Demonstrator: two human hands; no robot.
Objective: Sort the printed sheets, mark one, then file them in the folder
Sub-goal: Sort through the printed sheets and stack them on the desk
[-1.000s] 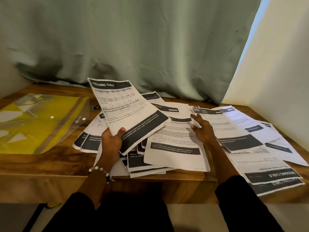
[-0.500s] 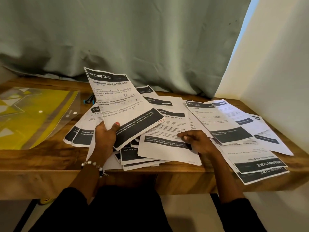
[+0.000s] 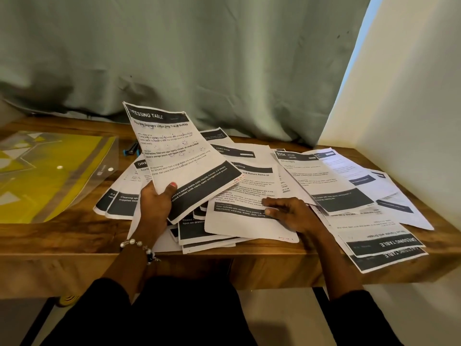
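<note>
My left hand [image 3: 155, 206] grips the lower edge of a printed sheet headed "DRESSING TABLE" [image 3: 174, 151] and holds it tilted up above the pile. Printed sheets with dark header and footer bands [image 3: 331, 181] lie scattered across the middle and right of the wooden table [image 3: 62, 236]. My right hand [image 3: 290, 212] rests palm down, fingers pointing left, on a "BEDROOM" sheet [image 3: 244, 196] at the pile's front. A yellow and clear plastic folder [image 3: 50, 171] lies flat at the left. A dark pen with a blue band [image 3: 131, 149] lies between folder and pile.
A grey-green curtain [image 3: 199, 58] hangs behind the table. A pale wall [image 3: 411, 108] closes off the right side. Some sheets [image 3: 386, 253] overhang the table's front edge at the right. My dark-clothed lap [image 3: 174, 315] is below the table edge.
My right hand came from the sheets at the right toward me and left, settling on the front "BEDROOM" sheet. My left hand keeps holding the raised sheet.
</note>
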